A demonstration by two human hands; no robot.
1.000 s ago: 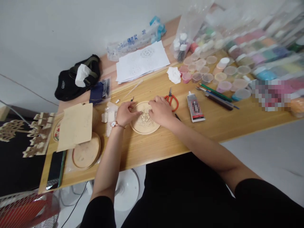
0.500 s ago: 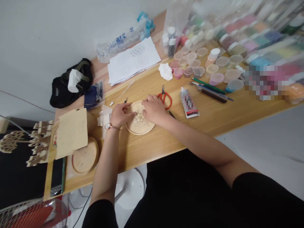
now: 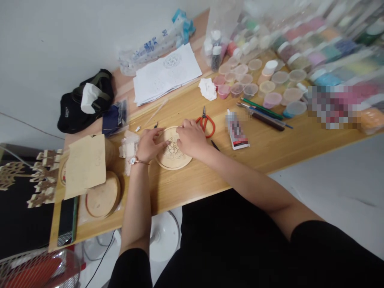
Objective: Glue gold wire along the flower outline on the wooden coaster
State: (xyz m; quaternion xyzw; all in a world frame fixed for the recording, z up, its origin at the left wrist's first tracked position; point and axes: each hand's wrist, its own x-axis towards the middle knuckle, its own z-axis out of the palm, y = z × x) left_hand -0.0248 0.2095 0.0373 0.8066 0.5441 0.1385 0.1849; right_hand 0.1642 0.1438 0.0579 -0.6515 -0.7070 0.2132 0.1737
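Note:
A round wooden disc (image 3: 174,163) with a raised rim lies on the table, a flower-like line pattern in its middle. My left hand (image 3: 150,145) rests at its left side; the thumb reaches onto the pattern, with a gap between thumb and forefinger. From the right, my right hand (image 3: 192,138) bends its fingers down onto the disc. Its fingertips are drawn together, and whatever they pinch is too small to make out. Just beyond the right hand are red-handled pliers (image 3: 208,125). A white glue tube box (image 3: 237,130) lies farther right.
Brushes (image 3: 264,116) and small lidded cups (image 3: 250,90) stand on the right, with jars of coloured grains behind. Printed sheets (image 3: 166,76) lie at the back. More wooden discs (image 3: 103,196), a brown card (image 3: 85,166) and a phone (image 3: 66,220) occupy the left end.
The view has shifted slightly, so the table's things sit a little more to the left. Both hands stay on the disc in nearly the same pose.

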